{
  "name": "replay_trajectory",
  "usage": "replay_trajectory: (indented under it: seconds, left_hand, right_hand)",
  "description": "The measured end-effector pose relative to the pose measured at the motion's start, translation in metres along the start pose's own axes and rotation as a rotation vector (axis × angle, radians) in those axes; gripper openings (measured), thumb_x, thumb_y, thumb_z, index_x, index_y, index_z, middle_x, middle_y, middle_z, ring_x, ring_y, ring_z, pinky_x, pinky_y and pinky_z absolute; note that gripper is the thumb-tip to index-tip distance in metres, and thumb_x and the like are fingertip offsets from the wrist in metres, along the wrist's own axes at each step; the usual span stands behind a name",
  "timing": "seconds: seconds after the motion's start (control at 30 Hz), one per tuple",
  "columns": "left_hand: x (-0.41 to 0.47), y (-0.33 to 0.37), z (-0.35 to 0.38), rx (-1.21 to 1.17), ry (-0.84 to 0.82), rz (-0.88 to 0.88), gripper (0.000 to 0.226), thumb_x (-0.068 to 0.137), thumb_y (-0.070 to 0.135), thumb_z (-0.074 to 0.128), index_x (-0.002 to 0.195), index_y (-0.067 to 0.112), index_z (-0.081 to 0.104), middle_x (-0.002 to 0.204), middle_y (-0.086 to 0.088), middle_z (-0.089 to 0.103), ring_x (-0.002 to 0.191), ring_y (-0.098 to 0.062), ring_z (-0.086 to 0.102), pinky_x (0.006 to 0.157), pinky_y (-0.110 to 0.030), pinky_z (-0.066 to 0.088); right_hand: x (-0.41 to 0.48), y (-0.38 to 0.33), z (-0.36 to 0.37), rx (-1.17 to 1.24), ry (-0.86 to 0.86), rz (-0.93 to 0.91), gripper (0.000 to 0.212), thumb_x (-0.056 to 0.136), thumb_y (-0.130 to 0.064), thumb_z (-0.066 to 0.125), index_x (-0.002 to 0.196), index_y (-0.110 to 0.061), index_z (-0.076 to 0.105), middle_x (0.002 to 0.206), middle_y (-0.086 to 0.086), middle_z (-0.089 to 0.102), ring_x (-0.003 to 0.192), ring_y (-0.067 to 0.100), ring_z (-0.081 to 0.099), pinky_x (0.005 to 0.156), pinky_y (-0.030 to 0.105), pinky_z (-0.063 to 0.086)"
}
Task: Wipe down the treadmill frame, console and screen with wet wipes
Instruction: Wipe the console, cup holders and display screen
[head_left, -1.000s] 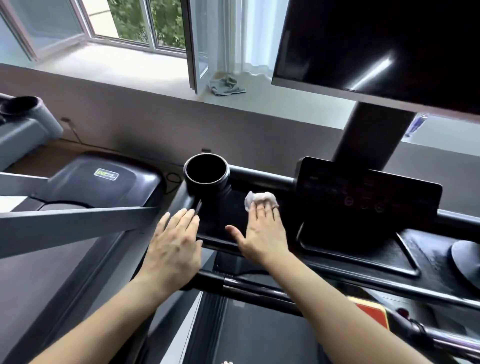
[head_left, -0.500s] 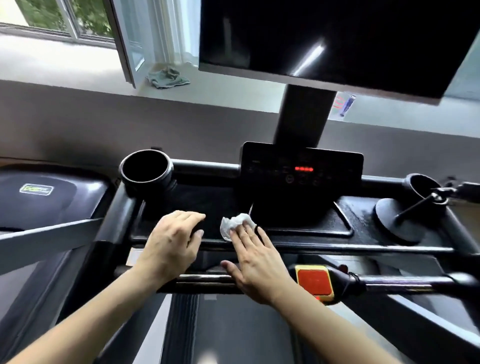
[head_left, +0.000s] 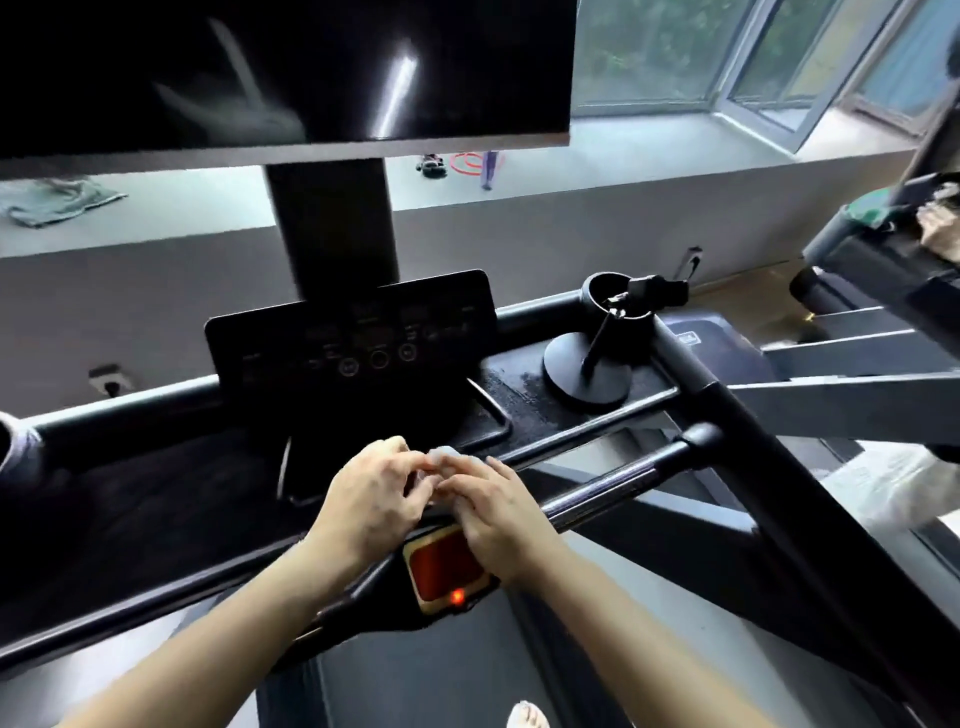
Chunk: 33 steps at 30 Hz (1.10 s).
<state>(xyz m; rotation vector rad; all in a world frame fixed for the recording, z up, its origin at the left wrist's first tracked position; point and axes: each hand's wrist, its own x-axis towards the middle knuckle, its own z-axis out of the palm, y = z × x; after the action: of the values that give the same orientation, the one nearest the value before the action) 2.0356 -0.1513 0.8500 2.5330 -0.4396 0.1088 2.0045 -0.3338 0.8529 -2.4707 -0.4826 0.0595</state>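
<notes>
My left hand (head_left: 376, 493) and my right hand (head_left: 496, 512) meet over the front edge of the black treadmill console tray (head_left: 156, 499), just above the red stop button (head_left: 444, 564). Both pinch a small white wet wipe (head_left: 441, 460) between their fingertips; only a bit of it shows above the fingers. The control panel (head_left: 353, 338) with round buttons stands behind the hands. The big dark screen (head_left: 285, 67) hangs above on a black post (head_left: 332, 228). A black handlebar (head_left: 613, 491) runs to the right of my hands.
A black phone stand (head_left: 587, 371) sits on the right of the tray, beside a cup holder (head_left: 618, 299). Another treadmill (head_left: 883, 291) stands at the right. A cloth (head_left: 57, 200) lies on the windowsill. A white bag (head_left: 893, 483) lies low right.
The view has swung right. My right hand lifted the wipe off the tray, and my left hand came off the tray edge to join it; both now pinch the wipe.
</notes>
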Motion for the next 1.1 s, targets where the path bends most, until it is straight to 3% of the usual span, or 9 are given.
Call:
replay_trajectory:
  seconds: [0.07,0.2,0.4,0.57,0.67,0.77,0.9,0.97,1.1]
  left_hand:
    - [0.012,0.011,0.012,0.058,0.013,0.009,0.017,0.089,0.040,0.071,0.084,0.024,0.072,0.076,0.009,0.049,0.074,-0.016,0.056,0.066,-0.035,0.051]
    - [0.045,0.040,0.039,0.106,0.003,0.021,0.023,0.084,0.034,0.079,0.073,0.021,0.063,0.076,0.007,0.047,0.073,-0.018,0.053,0.067,-0.034,0.048]
    - [0.100,0.100,0.088,-0.001,-0.032,-0.018,0.016,0.086,0.024,0.072,0.081,0.015,0.060,0.082,-0.004,0.065,0.083,-0.027,0.063,0.076,-0.039,0.047]
    - [0.128,0.138,0.119,-0.060,-0.014,-0.012,0.014,0.093,0.022,0.065,0.087,0.013,0.057,0.086,-0.009,0.067,0.086,-0.030,0.061,0.076,-0.041,0.047]
    - [0.131,0.131,0.116,0.008,0.012,0.029,0.015,0.093,0.025,0.054,0.084,0.014,0.053,0.083,-0.008,0.062,0.083,-0.033,0.060,0.075,-0.044,0.049]
    - [0.134,0.104,0.101,0.111,0.125,-0.055,0.020,0.089,0.031,0.047,0.081,0.014,0.055,0.081,-0.009,0.062,0.079,-0.034,0.062,0.069,-0.039,0.049]
    - [0.142,0.074,0.080,0.346,0.225,-0.138,0.032,0.089,0.030,0.036,0.080,0.009,0.058,0.073,-0.016,0.063,0.064,-0.039,0.063,0.056,-0.041,0.052]
    - [0.148,0.082,0.087,0.333,0.278,-0.177,0.042,0.087,0.031,0.029,0.086,0.007,0.064,0.077,-0.017,0.064,0.068,-0.040,0.063,0.061,-0.042,0.052]
    - [0.136,0.119,0.121,0.153,0.219,-0.059,0.013,0.094,0.013,0.056,0.090,0.010,0.068,0.089,-0.009,0.061,0.081,-0.030,0.059,0.074,-0.039,0.051]
  right_hand:
    - [-0.004,0.020,-0.008,0.002,0.039,0.003,0.042,0.094,-0.019,0.038,0.117,-0.018,0.072,0.149,-0.004,0.054,0.134,0.010,0.050,0.118,0.037,0.029]
    - [-0.010,0.063,-0.029,-0.073,0.060,0.043,0.040,0.092,-0.020,0.044,0.123,-0.022,0.069,0.153,0.003,0.051,0.141,0.014,0.044,0.120,0.037,0.024]
    - [-0.029,0.126,-0.076,-0.056,0.167,0.101,0.030,0.091,-0.020,0.051,0.113,-0.018,0.072,0.142,0.004,0.059,0.128,0.022,0.055,0.113,0.037,0.039]
    - [-0.035,0.175,-0.125,-0.063,0.275,0.143,0.026,0.089,-0.016,0.055,0.107,-0.017,0.073,0.133,0.003,0.063,0.122,0.022,0.060,0.107,0.037,0.046]
    - [-0.031,0.200,-0.150,-0.133,0.373,0.203,0.019,0.090,-0.010,0.063,0.105,-0.010,0.074,0.126,0.004,0.066,0.114,0.024,0.065,0.102,0.035,0.048]
    - [-0.018,0.217,-0.165,-0.253,0.451,0.226,0.020,0.087,-0.011,0.062,0.103,-0.007,0.073,0.121,0.009,0.067,0.108,0.031,0.066,0.097,0.040,0.048]
    - [-0.005,0.243,-0.176,-0.388,0.463,0.325,0.039,0.082,-0.028,0.052,0.111,-0.006,0.068,0.129,0.019,0.063,0.118,0.039,0.060,0.103,0.051,0.044]
    - [-0.004,0.251,-0.174,-0.402,0.441,0.385,0.041,0.084,-0.029,0.054,0.115,-0.004,0.065,0.132,0.023,0.061,0.123,0.040,0.058,0.105,0.053,0.042]
    - [-0.002,0.256,-0.165,-0.427,0.419,0.394,0.042,0.085,-0.023,0.070,0.123,-0.007,0.061,0.132,0.018,0.059,0.121,0.037,0.056,0.103,0.052,0.043]
